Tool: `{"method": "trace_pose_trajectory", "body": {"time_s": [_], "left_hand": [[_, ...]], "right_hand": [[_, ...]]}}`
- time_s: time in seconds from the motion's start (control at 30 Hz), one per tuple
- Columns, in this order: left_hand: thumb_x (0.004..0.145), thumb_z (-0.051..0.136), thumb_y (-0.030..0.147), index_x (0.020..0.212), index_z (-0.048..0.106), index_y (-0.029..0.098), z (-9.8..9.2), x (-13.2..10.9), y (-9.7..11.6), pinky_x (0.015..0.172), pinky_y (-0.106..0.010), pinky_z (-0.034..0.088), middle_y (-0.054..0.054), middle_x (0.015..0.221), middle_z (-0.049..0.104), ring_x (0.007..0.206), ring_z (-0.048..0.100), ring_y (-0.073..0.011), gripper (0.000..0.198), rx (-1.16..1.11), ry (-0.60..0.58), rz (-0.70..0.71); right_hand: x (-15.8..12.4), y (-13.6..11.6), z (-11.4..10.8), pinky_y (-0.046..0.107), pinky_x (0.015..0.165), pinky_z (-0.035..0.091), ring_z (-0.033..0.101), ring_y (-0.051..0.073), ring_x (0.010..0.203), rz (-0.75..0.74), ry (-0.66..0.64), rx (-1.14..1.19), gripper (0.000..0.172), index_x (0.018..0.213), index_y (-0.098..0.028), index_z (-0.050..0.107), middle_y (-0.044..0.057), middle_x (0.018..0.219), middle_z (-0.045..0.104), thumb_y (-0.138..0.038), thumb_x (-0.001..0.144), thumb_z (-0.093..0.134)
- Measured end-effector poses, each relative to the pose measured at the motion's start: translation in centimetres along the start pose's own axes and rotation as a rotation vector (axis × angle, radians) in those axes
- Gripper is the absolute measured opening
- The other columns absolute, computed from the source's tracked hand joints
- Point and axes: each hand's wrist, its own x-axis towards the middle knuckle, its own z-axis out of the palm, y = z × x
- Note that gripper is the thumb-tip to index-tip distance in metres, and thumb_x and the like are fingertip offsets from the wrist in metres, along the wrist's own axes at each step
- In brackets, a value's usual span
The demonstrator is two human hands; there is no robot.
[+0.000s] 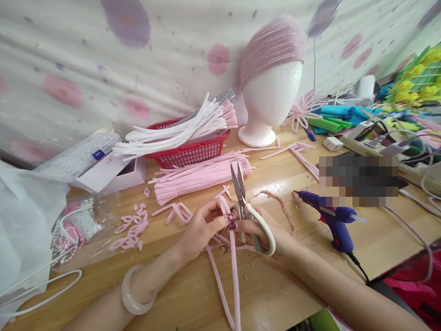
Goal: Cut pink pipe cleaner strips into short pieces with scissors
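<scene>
Between the fingertips of my left hand [206, 225] is a pinched pink pipe cleaner [234, 276], folded into a long loop that hangs toward the table's front edge. My right hand [258, 230] is closed round the scissors [263, 234], whose handles are pale and whose slightly parted blades point up and away from me. Both hands meet above the middle of the table, and the right fingertips also touch the pipe cleaner. Just beyond them lies a tied bundle of pink pipe cleaners [203, 177]. Small pink leaf-shaped loops [132, 230] are heaped to the left.
Behind the bundle stands a red basket [193, 154] of white and pink pipe cleaners. A white foam head [270, 96] wears a pink cap. A blue glue gun [330, 216] lies right, near a power strip [375, 142]. A measuring tape [284, 207] curls behind my right hand.
</scene>
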Motion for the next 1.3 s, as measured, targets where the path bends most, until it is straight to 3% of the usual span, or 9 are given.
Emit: {"method": "trace_pose_trajectory", "body": {"time_s": [0.2,0.43,0.57,0.73,0.97,1.13,1.3], "left_hand": [[0.078,0.068,0.027,0.078,0.062,0.017,0.2,0.1,0.4,0.071,-0.024,0.043,0.001,0.077,0.058,0.075,0.053,-0.0134,0.011,0.15,0.046,0.06],[0.075,0.075,0.033,0.078,0.065,0.017,0.8,-0.2,0.5,0.073,-0.025,0.042,0.0,0.08,0.059,0.077,0.053,-0.0135,0.02,-0.012,0.047,0.007],[0.072,0.078,0.032,0.074,0.063,0.016,0.9,-0.3,1.1,0.065,-0.023,0.04,0.0,0.074,0.059,0.068,0.05,-0.0114,0.022,-0.183,0.052,-0.032],[0.071,0.078,0.033,0.074,0.061,0.015,1.0,-0.1,1.8,0.059,-0.024,0.04,-0.001,0.069,0.06,0.065,0.053,-0.0125,0.025,-0.235,0.076,-0.065],[0.067,0.082,0.024,0.089,0.056,0.018,1.2,-0.2,2.0,0.07,-0.026,0.049,-0.001,0.082,0.065,0.079,0.061,-0.015,0.034,0.009,0.138,0.041],[0.075,0.076,0.032,0.081,0.063,0.015,0.9,-0.1,2.1,0.071,-0.025,0.049,-0.001,0.079,0.066,0.074,0.061,-0.0137,0.022,0.157,0.189,0.09],[0.077,0.073,0.043,0.093,0.07,0.014,0.5,0.0,2.7,0.068,-0.024,0.049,-0.001,0.074,0.067,0.071,0.06,-0.0139,0.033,0.214,0.243,0.104]], "right_hand": [[0.4,-0.1,0.0,0.021,0.055,0.038,0.046,0.008,0.055,-0.034,0.142,-0.113,0.034,0.064,-0.017,0.058,-0.006,0.059,0.053,-0.026,0.049,0.087],[0.3,0.2,-0.2,0.024,0.058,0.042,0.049,0.01,0.058,-0.042,0.057,-0.069,0.032,0.064,-0.016,0.06,-0.004,0.062,0.057,-0.028,0.05,0.087],[0.4,0.9,-0.2,0.022,0.051,0.04,0.048,0.008,0.05,-0.017,-0.031,-0.029,0.028,0.066,-0.015,0.061,-0.004,0.059,0.057,-0.025,0.055,0.085],[0.5,1.2,0.1,0.019,0.045,0.036,0.047,0.006,0.046,-0.015,-0.074,0.007,0.023,0.066,-0.015,0.059,-0.005,0.056,0.054,-0.021,0.06,0.08],[0.3,1.0,-0.3,0.019,0.043,0.039,0.052,0.009,0.046,-0.016,0.008,-0.039,0.026,0.073,-0.016,0.06,-0.004,0.057,0.058,-0.029,0.063,0.08],[0.3,0.5,-0.1,0.022,0.045,0.042,0.054,0.011,0.047,-0.015,0.063,-0.13,0.031,0.072,-0.016,0.059,-0.001,0.058,0.06,-0.041,0.066,0.077],[-0.3,-0.7,-0.9,0.026,0.053,0.045,0.056,0.014,0.054,-0.133,0.187,-0.286,0.034,0.073,-0.019,0.055,0.0,0.066,0.059,-0.05,0.075,0.067]]}}
